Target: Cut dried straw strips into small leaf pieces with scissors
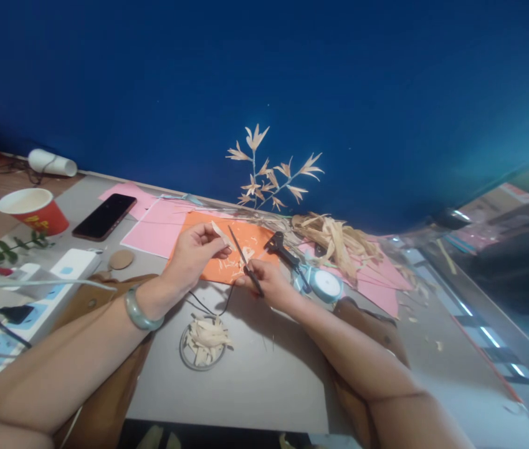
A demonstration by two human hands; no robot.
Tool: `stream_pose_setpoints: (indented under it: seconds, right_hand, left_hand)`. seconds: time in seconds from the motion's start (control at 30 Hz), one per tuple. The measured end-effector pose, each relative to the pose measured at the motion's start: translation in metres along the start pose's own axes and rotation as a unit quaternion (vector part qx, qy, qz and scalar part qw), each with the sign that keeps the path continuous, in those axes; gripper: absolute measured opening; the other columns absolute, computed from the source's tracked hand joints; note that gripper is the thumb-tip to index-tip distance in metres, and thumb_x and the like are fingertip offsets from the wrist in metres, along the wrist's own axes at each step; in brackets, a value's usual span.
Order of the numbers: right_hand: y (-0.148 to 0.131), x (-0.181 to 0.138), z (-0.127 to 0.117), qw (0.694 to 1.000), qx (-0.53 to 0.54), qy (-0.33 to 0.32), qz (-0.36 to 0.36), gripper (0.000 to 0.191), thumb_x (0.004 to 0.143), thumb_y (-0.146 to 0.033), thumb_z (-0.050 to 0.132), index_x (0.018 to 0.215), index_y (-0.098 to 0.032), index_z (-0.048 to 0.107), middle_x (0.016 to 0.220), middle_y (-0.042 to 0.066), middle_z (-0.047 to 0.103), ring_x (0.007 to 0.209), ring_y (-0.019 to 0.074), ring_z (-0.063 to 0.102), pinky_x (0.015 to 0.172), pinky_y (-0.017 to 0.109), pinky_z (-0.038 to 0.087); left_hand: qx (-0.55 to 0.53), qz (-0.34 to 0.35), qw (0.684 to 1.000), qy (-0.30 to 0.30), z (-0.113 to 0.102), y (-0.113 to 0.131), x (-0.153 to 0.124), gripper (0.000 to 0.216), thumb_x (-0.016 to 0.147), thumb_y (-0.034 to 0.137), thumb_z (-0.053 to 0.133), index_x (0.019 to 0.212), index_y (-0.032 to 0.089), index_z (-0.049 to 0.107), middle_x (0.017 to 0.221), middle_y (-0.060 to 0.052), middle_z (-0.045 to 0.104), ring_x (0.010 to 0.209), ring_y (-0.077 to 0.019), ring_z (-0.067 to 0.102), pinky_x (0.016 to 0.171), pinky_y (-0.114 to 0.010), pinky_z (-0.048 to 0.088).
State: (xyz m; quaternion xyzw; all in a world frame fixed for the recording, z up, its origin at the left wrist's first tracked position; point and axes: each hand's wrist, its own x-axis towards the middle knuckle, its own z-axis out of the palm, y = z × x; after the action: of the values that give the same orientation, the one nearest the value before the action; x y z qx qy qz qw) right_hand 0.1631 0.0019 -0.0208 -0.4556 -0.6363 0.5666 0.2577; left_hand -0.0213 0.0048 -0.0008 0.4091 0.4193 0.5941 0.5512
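Note:
My left hand [194, 252] is closed in a pinch on a small pale straw strip [221, 233], held above an orange paper sheet [227, 259]. My right hand [268, 284] grips a pair of black scissors [244, 259] whose blades point up toward the strip. A green bangle [140, 315] circles my left wrist. Below my hands a round clear dish [203, 343] holds several cut straw pieces.
Pink sheets [156, 227] lie under the orange one. A phone [104, 216], a red paper cup [35, 209] and a power strip [21, 312] are at left. A black glue gun [285, 249], a ribbon spool [326, 285], a straw pile [339, 240] and a straw-leaf branch [268, 174] lie beyond.

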Motion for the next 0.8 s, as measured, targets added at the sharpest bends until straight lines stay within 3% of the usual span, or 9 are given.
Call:
stream_pose_setpoints:
  seconds: [0.1, 0.23, 0.37, 0.57, 0.8]
  right_hand:
    - [-0.0038, -0.0011, -0.0002, 0.999, 0.022, 0.024, -0.009, 0.045, 0.064, -0.051, 0.076, 0.061, -0.021, 0.043, 0.043, -0.006, 0.054, 0.04, 0.009, 0.044, 0.044, 0.022, 0.029]
    - [-0.0063, -0.0001, 0.0006, 0.992, 0.113, 0.063, -0.012, 0.038, 0.068, -0.049, 0.073, 0.071, -0.019, 0.05, 0.055, -0.001, 0.063, 0.046, 0.0097, 0.048, 0.045, 0.022, 0.031]
    - [-0.0062, 0.0022, 0.0015, 0.971, 0.232, 0.055, 0.003, 0.033, 0.069, -0.043, 0.073, 0.077, -0.018, 0.054, 0.064, 0.003, 0.066, 0.056, 0.012, 0.054, 0.045, 0.021, 0.03]
    - [-0.0091, 0.002, -0.0009, 0.955, 0.293, 0.05, 0.012, 0.028, 0.064, -0.034, 0.076, 0.069, -0.017, 0.055, 0.063, -0.001, 0.063, 0.046, 0.0061, 0.04, 0.046, 0.023, 0.031]
    - [-0.0095, 0.003, -0.0027, 0.955, 0.294, 0.038, -0.004, 0.028, 0.064, -0.034, 0.076, 0.064, -0.018, 0.053, 0.051, -0.005, 0.05, 0.046, 0.007, 0.038, 0.045, 0.022, 0.027]
  left_hand:
    - [0.015, -0.009, 1.0, -0.023, -0.0002, 0.001, -0.0015, 0.02, 0.065, 0.027, 0.073, 0.069, 0.016, 0.057, 0.061, 0.0, 0.065, 0.061, -0.0126, 0.065, 0.06, -0.023, 0.051]
    - [0.055, -0.017, 0.994, -0.095, -0.0012, -0.0014, -0.0033, 0.018, 0.068, 0.03, 0.073, 0.07, 0.016, 0.062, 0.068, -0.001, 0.066, 0.065, -0.0119, 0.062, 0.056, -0.02, 0.046]
    - [0.08, 0.004, 0.982, -0.169, -0.0023, -0.0052, -0.0034, 0.015, 0.073, 0.031, 0.071, 0.075, 0.017, 0.067, 0.074, -0.001, 0.066, 0.066, -0.0095, 0.058, 0.06, -0.02, 0.044]
    - [0.059, -0.006, 0.973, -0.225, -0.0007, -0.0048, -0.0047, 0.012, 0.074, 0.03, 0.071, 0.076, 0.018, 0.069, 0.079, -0.004, 0.069, 0.076, -0.0134, 0.062, 0.068, -0.023, 0.046]
    - [0.032, -0.001, 0.967, -0.253, 0.0014, -0.0035, -0.0054, 0.011, 0.073, 0.028, 0.071, 0.076, 0.018, 0.068, 0.083, -0.003, 0.067, 0.082, -0.0151, 0.063, 0.083, -0.029, 0.048]
